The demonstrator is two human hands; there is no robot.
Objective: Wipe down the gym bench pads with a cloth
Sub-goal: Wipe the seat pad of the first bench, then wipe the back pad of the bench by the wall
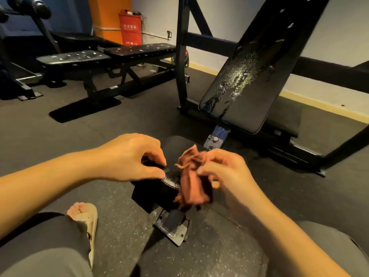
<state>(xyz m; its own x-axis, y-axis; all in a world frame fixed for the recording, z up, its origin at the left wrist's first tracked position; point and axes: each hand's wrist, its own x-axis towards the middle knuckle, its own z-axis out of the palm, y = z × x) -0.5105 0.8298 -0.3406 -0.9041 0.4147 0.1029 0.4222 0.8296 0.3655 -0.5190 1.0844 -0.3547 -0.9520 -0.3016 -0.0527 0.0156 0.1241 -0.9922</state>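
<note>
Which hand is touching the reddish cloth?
Touching: the head view shows the right hand pinching the cloth with its fingers. The left hand is apart, gripping the seat pad.

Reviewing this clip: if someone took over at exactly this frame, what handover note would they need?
Left hand: grips the near end of the seat pad.
Right hand: holds the bunched reddish cloth at that same end.
Back pad: inclined, covered in spray droplets and runs, unwiped.
Flat benches behind: droplets on them too.
Done: nothing clearly finished; the seat pad's edge shows a wet sheen.
Left: seat pad, back pad, flat benches.
</note>
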